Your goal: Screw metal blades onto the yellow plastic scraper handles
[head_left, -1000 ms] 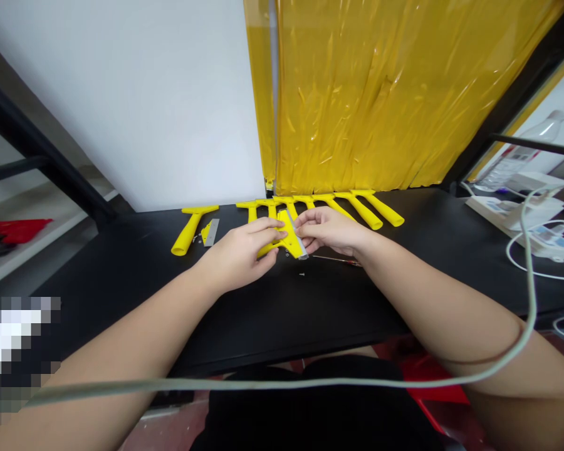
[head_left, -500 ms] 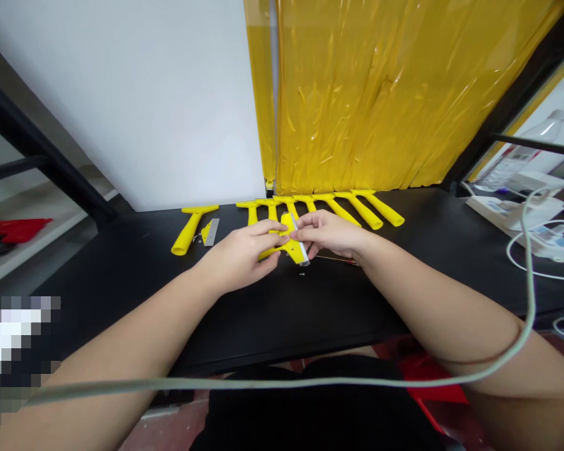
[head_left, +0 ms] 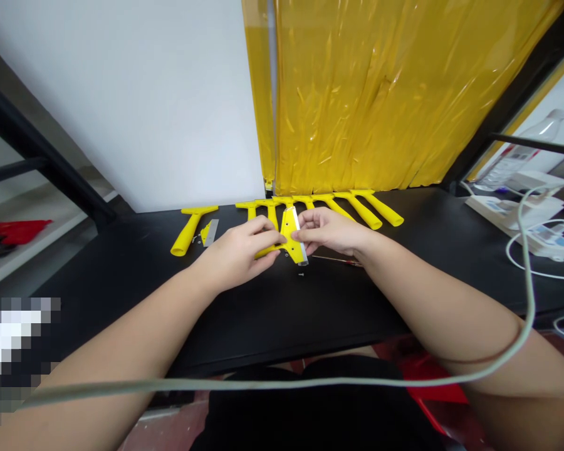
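Yellow scraper (head_left: pixel 290 242): held over the surface (head_left: pixel 263 326) between both hands; its face has turned towards me, baring two dark holes, so I judge them easier to reach.
Left hand (head_left: pixel 244 254): gripping the scraper's handle.
Right hand (head_left: pixel 326 232): pinching the pale edge strip (head_left: pixel 304 253).
Small screw (head_left: pixel 301 274): loose, just nearer me.
Yellow handles (head_left: pixel 364 212): lined up behind.
Cable (head_left: pixel 263 384): crosses before both forearms; I see a possible snag.

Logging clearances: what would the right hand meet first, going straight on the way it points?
Probably the held yellow scraper, at its blade edge; the right hand seems to touch it there, though depth is unclear.
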Demonstrator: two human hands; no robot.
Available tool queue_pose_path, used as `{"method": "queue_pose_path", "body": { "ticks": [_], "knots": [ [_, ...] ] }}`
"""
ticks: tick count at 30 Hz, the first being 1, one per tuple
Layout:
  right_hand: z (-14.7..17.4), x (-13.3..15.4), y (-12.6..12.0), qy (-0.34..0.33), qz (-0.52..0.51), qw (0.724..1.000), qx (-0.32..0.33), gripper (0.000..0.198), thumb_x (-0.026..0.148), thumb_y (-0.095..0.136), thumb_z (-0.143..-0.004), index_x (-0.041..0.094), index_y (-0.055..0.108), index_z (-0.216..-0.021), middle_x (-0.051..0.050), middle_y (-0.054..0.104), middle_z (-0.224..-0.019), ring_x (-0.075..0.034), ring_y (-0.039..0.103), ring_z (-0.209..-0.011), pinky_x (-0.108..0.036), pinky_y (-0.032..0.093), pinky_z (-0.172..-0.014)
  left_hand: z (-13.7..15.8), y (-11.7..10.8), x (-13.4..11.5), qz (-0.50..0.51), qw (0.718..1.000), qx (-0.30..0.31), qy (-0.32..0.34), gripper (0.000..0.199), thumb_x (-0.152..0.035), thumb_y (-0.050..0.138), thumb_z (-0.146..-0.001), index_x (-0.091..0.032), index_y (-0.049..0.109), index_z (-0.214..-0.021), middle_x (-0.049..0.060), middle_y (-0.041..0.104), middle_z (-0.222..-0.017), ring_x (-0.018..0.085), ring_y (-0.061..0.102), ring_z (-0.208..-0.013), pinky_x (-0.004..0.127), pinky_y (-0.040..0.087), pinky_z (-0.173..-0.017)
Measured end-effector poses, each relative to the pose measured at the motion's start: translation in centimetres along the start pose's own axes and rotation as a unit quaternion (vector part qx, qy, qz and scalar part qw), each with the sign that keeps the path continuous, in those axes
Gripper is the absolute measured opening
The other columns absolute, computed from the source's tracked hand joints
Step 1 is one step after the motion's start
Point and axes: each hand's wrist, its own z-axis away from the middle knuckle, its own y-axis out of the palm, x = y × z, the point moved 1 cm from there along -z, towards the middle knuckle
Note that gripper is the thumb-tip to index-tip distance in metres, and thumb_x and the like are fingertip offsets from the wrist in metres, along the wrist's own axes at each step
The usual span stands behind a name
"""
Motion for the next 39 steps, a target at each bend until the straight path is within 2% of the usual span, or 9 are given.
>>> {"method": "queue_pose_path", "body": {
  "ticks": [4, 10, 18, 21, 24, 27, 30, 33, 39],
  "knots": [
    [0.0, 0.0, -0.1, -0.023, 0.008, 1.0, 0.0, 0.018, 0.017, 0.086, -0.083, 0.013, 0.069, -0.085, -0.002, 0.073, -0.073, -0.011, 0.071, -0.063, -0.019, 0.064, -0.06, 0.0, 0.0, 0.1, -0.028, 0.999, 0.015, -0.017, 0.026, -0.028, 0.055, -0.104, -0.021, 0.07, -0.125, 0.008, 0.07, -0.112, 0.021, 0.071, -0.097, 0.031, 0.058, -0.082],
    [-0.2, -0.1, 0.0, -0.047, 0.013, 0.999, -0.021, 0.027, 0.021, 0.089, -0.082, 0.015, 0.063, -0.078, 0.001, 0.069, -0.068, -0.01, 0.068, -0.06, -0.02, 0.064, -0.059, 0.1, -0.3, 0.4, -0.092, 0.995, 0.03, -0.024, 0.038, -0.03, 0.057, -0.104, -0.034, 0.066, -0.14, 0.004, 0.074, -0.119, 0.019, 0.073, -0.093, 0.026, 0.053, -0.07],
    [-0.5, 0.3, 0.0, -0.023, -0.016, 0.997, -0.066, 0.021, 0.023, 0.063, -0.103, 0.015, 0.067, -0.084, -0.004, 0.072, -0.074, -0.012, 0.068, -0.059, -0.023, 0.061, -0.056, 0.1, -0.2, 1.4, -0.049, 0.999, 0.001, -0.016, 0.034, -0.025, 0.053, -0.105, -0.024, 0.07, -0.135, 0.008, 0.072, -0.119, 0.021, 0.072, -0.099, 0.033, 0.059, -0.083],
    [-0.6, 0.1, -0.6, -0.035, 0.055, 0.994, -0.082, 0.026, 0.025, 0.056, -0.105, 0.016, 0.072, -0.086, -0.005, 0.073, -0.079, -0.012, 0.065, -0.058, -0.022, 0.053, -0.048, 0.2, -0.5, 2.3, -0.051, 0.998, -0.02, -0.037, 0.034, -0.026, 0.056, -0.103, -0.023, 0.071, -0.134, 0.009, 0.073, -0.117, 0.023, 0.072, -0.101, 0.036, 0.06, -0.088],
    [-0.6, -0.6, -1.0, -0.094, 0.264, 0.957, -0.071, 0.007, 0.015, 0.071, -0.091, 0.017, 0.077, -0.088, -0.004, 0.075, -0.081, -0.013, 0.065, -0.067, -0.021, 0.051, -0.057, 0.4, -0.7, 3.1, -0.064, 0.996, -0.031, -0.06, 0.036, -0.028, 0.056, -0.102, -0.021, 0.07, -0.135, 0.011, 0.071, -0.12, 0.024, 0.072, -0.102, 0.04, 0.061, -0.092],
    [-0.7, -1.4, -0.5, -0.153, 0.405, 0.901, -0.003, 0.015, 0.015, 0.078, -0.085, 0.018, 0.081, -0.1, -0.005, 0.077, -0.094, -0.014, 0.066, -0.075, -0.025, 0.052, -0.069, 0.5, -0.7, 3.3, -0.065, 0.995, -0.036, -0.073, 0.036, -0.026, 0.057, -0.101, -0.019, 0.07, -0.134, 0.011, 0.068, -0.125, 0.025, 0.072, -0.105, 0.042, 0.061, -0.095],
    [-0.8, -1.7, 0.2, -0.196, 0.468, 0.86, 0.053, 0.023, 0.014, 0.077, -0.087, 0.019, 0.081, -0.109, -0.008, 0.075, -0.109, -0.016, 0.067, -0.083, -0.028, 0.052, -0.077, 0.4, -0.7, 3.1, -0.063, 0.994, -0.042, -0.074, 0.034, -0.024, 0.057, -0.101, -0.018, 0.071, -0.132, 0.012, 0.065, -0.135, 0.026, 0.071, -0.112, 0.043, 0.06, -0.1],
    [-1.1, -1.7, 0.8, -0.226, 0.506, 0.829, 0.073, 0.021, 0.009, 0.073, -0.09, 0.017, 0.082, -0.107, -0.009, 0.076, -0.106, -0.018, 0.068, -0.088, -0.031, 0.052, -0.087, 0.3, -0.7, 2.7, -0.06, 0.995, -0.054, -0.065, 0.034, -0.021, 0.054, -0.102, -0.018, 0.069, -0.132, 0.012, 0.059, -0.148, 0.028, 0.067, -0.126, 0.043, 0.058, -0.108],
    [-1.3, -1.3, 1.1, -0.222, 0.533, 0.811, 0.095, 0.017, 0.003, 0.068, -0.09, 0.014, 0.081, -0.094, -0.007, 0.075, -0.09, -0.017, 0.065, -0.08, -0.029, 0.049, -0.081, 0.2, -0.5, 2.6, -0.057, 0.996, -0.052, -0.044, 0.038, -0.019, 0.053, -0.102, -0.017, 0.067, -0.137, 0.01, 0.06, -0.153, 0.026, 0.062, -0.137, 0.043, 0.052, -0.118]
  ]
}}
